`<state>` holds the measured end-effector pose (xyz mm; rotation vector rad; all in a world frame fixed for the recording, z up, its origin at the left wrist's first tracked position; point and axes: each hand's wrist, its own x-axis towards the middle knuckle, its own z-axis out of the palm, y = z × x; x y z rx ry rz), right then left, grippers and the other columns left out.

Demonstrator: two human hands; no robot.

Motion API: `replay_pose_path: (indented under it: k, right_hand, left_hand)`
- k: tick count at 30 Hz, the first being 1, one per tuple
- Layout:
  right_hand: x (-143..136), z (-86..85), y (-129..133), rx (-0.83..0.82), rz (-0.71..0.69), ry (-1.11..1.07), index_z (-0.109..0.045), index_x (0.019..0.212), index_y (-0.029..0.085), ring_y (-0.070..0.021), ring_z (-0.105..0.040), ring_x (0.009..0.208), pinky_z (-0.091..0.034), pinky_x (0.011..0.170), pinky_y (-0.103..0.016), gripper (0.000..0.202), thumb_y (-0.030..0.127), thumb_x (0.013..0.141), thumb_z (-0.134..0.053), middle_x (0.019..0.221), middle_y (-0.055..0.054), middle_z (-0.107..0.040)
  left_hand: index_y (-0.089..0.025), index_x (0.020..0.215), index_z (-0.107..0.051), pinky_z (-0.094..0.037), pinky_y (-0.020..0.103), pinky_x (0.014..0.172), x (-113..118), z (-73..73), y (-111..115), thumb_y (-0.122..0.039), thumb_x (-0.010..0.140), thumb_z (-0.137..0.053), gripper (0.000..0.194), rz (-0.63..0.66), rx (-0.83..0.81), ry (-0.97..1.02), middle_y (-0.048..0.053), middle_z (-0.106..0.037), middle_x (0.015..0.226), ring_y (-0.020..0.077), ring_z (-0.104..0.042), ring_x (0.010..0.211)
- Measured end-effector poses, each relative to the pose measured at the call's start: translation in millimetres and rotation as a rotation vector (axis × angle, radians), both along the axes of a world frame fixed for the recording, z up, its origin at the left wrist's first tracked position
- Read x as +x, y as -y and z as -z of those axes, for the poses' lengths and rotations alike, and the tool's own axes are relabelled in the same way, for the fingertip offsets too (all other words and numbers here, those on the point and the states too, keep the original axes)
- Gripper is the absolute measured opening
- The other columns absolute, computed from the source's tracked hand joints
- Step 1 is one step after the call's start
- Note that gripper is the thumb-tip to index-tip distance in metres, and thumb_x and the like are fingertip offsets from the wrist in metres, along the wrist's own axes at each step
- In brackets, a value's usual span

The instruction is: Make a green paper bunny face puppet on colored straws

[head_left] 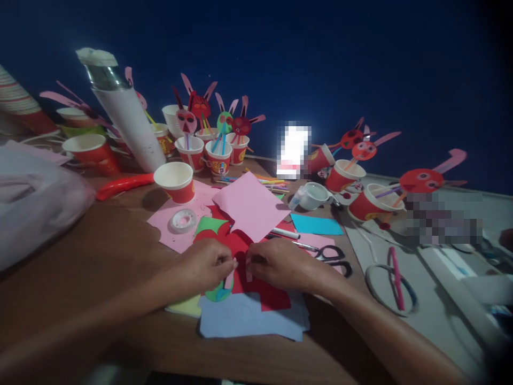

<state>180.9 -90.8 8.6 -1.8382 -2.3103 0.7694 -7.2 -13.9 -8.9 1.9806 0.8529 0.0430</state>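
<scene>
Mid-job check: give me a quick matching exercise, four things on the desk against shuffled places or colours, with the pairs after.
Column 1
1. Tape roll
2. Scissors
3. Small sheet beyond the scissors
4. Round paper piece

Column 2
A. Bright blue
B. Just below the left hand
C. On pink paper, near a red cup
D. To the right of the right hand

Pairs: 1-C, 2-D, 3-A, 4-B
</scene>
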Motion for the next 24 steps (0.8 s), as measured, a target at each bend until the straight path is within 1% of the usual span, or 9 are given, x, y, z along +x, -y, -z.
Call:
replay_pose_path:
  k: [4, 7, 10, 12, 14, 16, 18, 20, 24]
  right_hand:
    - [-2.6, 0.0, 0.0, -0.022, 0.013, -0.069, -0.066, 0.083, 0.019, -0.0134, -0.058, 0.068, -0.029, 0.054, -0.023, 0.018, 0.022, 0.082, -0.048, 0.08, -0.002, -0.07]
    - [-8.2, -1.8, 0.3, -0.053, 0.054, -0.069, -0.066, 0.08, 0.018, -0.0123, -0.055, 0.062, -0.028, 0.053, -0.022, 0.019, 0.022, 0.081, -0.048, 0.076, -0.003, -0.069]
    - [-14.0, -2.7, 0.6, -0.056, 0.079, 0.004, -0.067, 0.08, 0.018, -0.0137, -0.057, 0.065, -0.028, 0.053, -0.023, 0.019, 0.022, 0.081, -0.048, 0.077, -0.004, -0.069]
    - [-16.8, -1.5, 0.9, -0.046, 0.082, 0.072, -0.068, 0.08, 0.018, -0.015, -0.059, 0.066, -0.027, 0.053, -0.025, 0.021, 0.023, 0.082, -0.048, 0.077, -0.005, -0.07]
    - [-18.7, 1.2, 1.4, -0.023, 0.078, 0.129, -0.068, 0.078, 0.018, -0.0158, -0.06, 0.066, -0.025, 0.052, -0.026, 0.023, 0.025, 0.084, -0.047, 0.076, -0.006, -0.07]
    - [-19.6, 4.0, 2.0, 0.007, 0.074, 0.174, -0.068, 0.076, 0.018, -0.0165, -0.061, 0.064, -0.024, 0.051, -0.027, 0.026, 0.026, 0.085, -0.045, 0.075, -0.006, -0.07]
    - [-19.7, 5.4, 2.4, 0.027, 0.089, 0.222, -0.067, 0.073, 0.018, -0.0175, -0.061, 0.062, -0.023, 0.049, -0.028, 0.026, 0.027, 0.084, -0.045, 0.073, -0.007, -0.069]
    - [-18.6, 4.4, 2.3, 0.034, 0.112, 0.26, -0.067, 0.072, 0.019, -0.019, -0.062, 0.062, -0.023, 0.049, -0.028, 0.024, 0.027, 0.082, -0.047, 0.073, -0.007, -0.07]
    - [-12.2, -2.9, 0.7, 0.026, 0.131, 0.287, -0.067, 0.077, 0.019, -0.0217, -0.064, 0.07, -0.03, 0.053, -0.028, 0.026, 0.033, 0.085, -0.046, 0.079, -0.008, -0.071]
  left_hand:
    - [-0.018, 0.047, -0.045, -0.015, 0.023, 0.038, -2.5, -2.5, 0.0, -0.03, 0.08, -0.049, 0.034, 0.066, 0.249, -0.012, -0.002, -0.046, 0.041, 0.0098, -0.038, 0.037]
    - [-0.018, 0.047, -0.043, -0.014, 0.026, 0.041, -4.4, -2.5, -0.1, -0.03, 0.08, -0.049, 0.036, 0.105, 0.391, -0.087, -0.001, -0.044, 0.042, 0.0103, -0.035, 0.039]
    - [-0.018, 0.048, -0.044, -0.014, 0.027, 0.045, -6.0, -6.0, -1.0, -0.03, 0.081, -0.049, 0.036, 0.133, 0.484, -0.171, -0.001, -0.043, 0.044, 0.0113, -0.032, 0.042]
    - [-0.018, 0.049, -0.046, -0.014, 0.028, 0.047, -7.8, -11.9, -2.5, -0.03, 0.081, -0.048, 0.035, 0.14, 0.516, -0.2, 0.0, -0.045, 0.047, 0.0121, -0.032, 0.044]
    - [-0.019, 0.053, -0.049, -0.016, 0.028, 0.049, -10.6, -19.8, -4.9, -0.028, 0.082, -0.048, 0.031, 0.17, 0.524, -0.196, 0.0, -0.048, 0.052, 0.0129, -0.036, 0.048]
    - [-0.019, 0.059, -0.052, -0.02, 0.027, 0.051, -14.5, -27.9, -7.6, -0.024, 0.083, -0.047, 0.025, 0.258, 0.52, -0.18, 0.0, -0.052, 0.058, 0.0134, -0.042, 0.053]
    - [-0.02, 0.067, -0.056, -0.027, 0.027, 0.056, -18.7, -33.3, -9.5, -0.02, 0.083, -0.046, 0.019, 0.368, 0.525, -0.158, 0.0, -0.055, 0.07, 0.0143, -0.048, 0.063]
    - [-0.021, 0.08, -0.061, -0.032, 0.026, 0.063, -22.6, -34.0, -10.1, -0.019, 0.083, -0.049, 0.012, 0.428, 0.541, -0.123, 0.001, -0.055, 0.082, 0.0161, -0.05, 0.075]
    - [-0.023, 0.098, -0.062, -0.036, 0.026, 0.07, -25.5, -22.8, -9.2, -0.017, 0.082, -0.053, 0.019, 0.452, 0.593, 0.002, 0.003, -0.053, 0.096, 0.0188, -0.05, 0.09]
